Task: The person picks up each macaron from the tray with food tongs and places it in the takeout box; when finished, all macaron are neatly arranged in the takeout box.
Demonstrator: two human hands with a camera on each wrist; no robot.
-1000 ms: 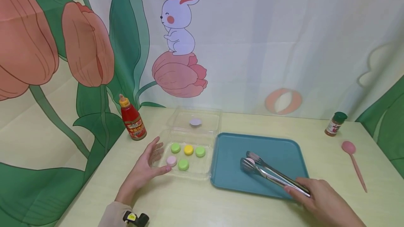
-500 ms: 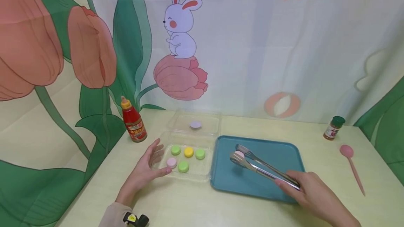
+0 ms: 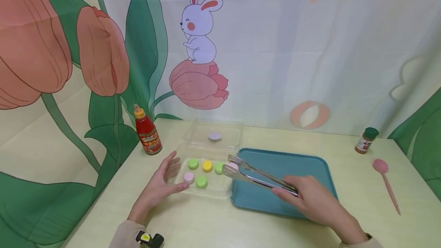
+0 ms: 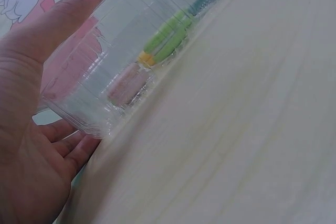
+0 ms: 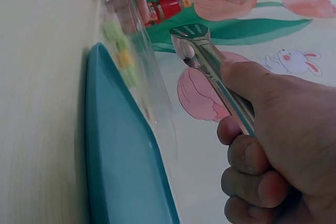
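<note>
My right hand [image 3: 311,198] grips metal tongs [image 3: 256,177], whose tips pinch a pink macaron [image 3: 233,165]. In the head view the tips overlap the right edge of an open clear plastic container [image 3: 215,192]; the right wrist view shows them raised above it. Inside lie green macarons [image 3: 201,181], a yellow one [image 3: 207,166] and another pink one [image 3: 188,178]. My left hand [image 3: 160,183] is spread at the container's left front corner, thumb along the front and fingers against the left side. Its fingers [image 4: 79,150] show partly behind the plastic.
A blue tray [image 3: 286,206] lies right of the container, under the tongs. Behind the container's base, its lid [image 3: 196,133] lies folded back. A red sauce bottle [image 3: 149,137] stands back left. At the right are a green-capped jar [image 3: 366,141] and a pink spoon [image 3: 381,165].
The right hand has carried the tongs and pink macaron leftward from over the tray to the container's right edge. The left hand has stayed at the container's corner.
</note>
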